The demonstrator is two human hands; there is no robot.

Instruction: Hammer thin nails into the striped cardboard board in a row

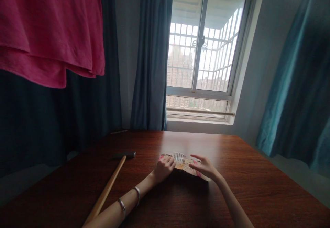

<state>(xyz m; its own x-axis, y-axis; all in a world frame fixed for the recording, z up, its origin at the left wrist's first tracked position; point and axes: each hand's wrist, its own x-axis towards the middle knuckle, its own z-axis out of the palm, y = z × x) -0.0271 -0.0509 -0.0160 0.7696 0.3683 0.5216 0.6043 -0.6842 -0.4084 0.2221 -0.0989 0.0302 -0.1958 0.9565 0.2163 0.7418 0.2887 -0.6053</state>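
Note:
A small board [183, 166] with a pink and orange pattern lies on the wooden table [232, 186], with a row of several upright nails [179, 157] standing at its far edge. My left hand [163, 169] rests on the board's left end with its fingers curled, beside the nails. My right hand [205, 167] lies on the board's right end, fingers stretched out and flat. A hammer [110, 183] with a long wooden handle and dark head lies on the table to the left of my left arm, untouched.
A window [203, 53] with a sliding frame and outer grille is behind the table. Blue curtains [152, 56] hang at both sides. A pink cloth [51, 32] hangs at the upper left. Two bracelets are on my left wrist.

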